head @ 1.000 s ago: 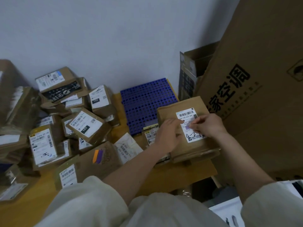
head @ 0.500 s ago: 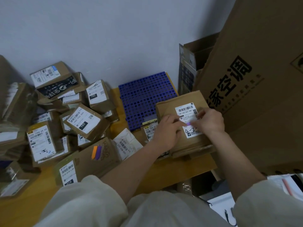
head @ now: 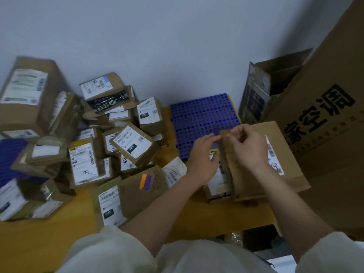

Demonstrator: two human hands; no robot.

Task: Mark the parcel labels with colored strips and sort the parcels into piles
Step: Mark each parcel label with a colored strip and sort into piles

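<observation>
A brown parcel point(head: 285, 168) lies at the right on the wooden table point(head: 39, 243), its white label point(head: 272, 152) near its right edge. My right hand point(head: 248, 148) is over its upper left corner, fingers curled on that corner. My left hand point(head: 204, 154) reaches to the parcel's left side with its fingers nearly straight. Orange and purple strips point(head: 145, 182) are stuck on a flat box point(head: 137, 196) in front of the left pile. A smaller labelled parcel point(head: 217, 182) lies under my left wrist.
Several labelled parcels point(head: 130, 142) are heaped at the left against the wall. A blue perforated panel point(head: 201, 119) lies behind my hands. A large printed carton point(head: 325, 125) and an open box point(head: 275, 79) close off the right side.
Both hands have come off the label and shifted to the parcel's upper left corner. The right hand no longer presses the purple strip. My head has turned left, showing more of the pile.
</observation>
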